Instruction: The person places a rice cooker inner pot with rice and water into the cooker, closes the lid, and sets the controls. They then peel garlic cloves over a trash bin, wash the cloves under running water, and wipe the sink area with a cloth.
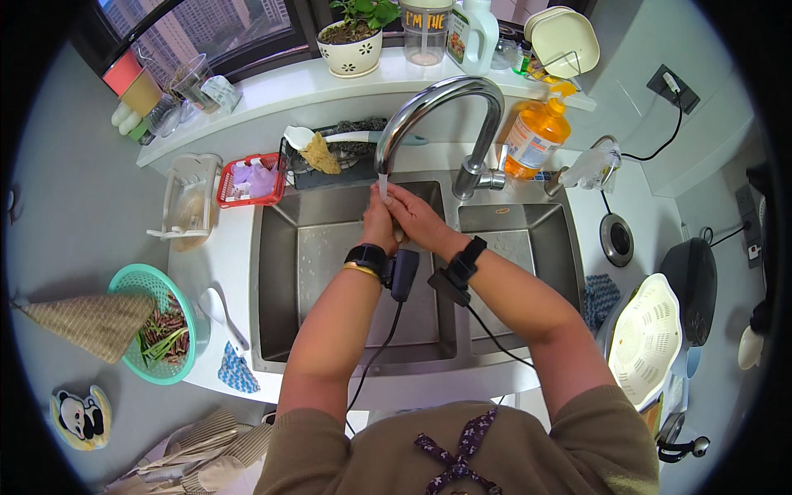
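Note:
Water runs from the chrome faucet (440,102) onto my hands above the large left basin of the stainless steel sink (334,260). My left hand (376,216) is upright under the stream, pressed against my right hand (414,216), whose fingers reach over it. A bit of something pale shows between the palms; whether either hand grips it cannot be told. Both wrists wear black straps with small devices and cables. The faucet's lever (502,164) stands at its base, to the right of my hands.
Behind the sink are a red basket (252,201), a black rack (309,179) with a brush, and an orange soap bottle (537,139). A green colander (201,334) of vegetables stands left, beside a white spoon (213,306); a cream strainer (646,340) lies right.

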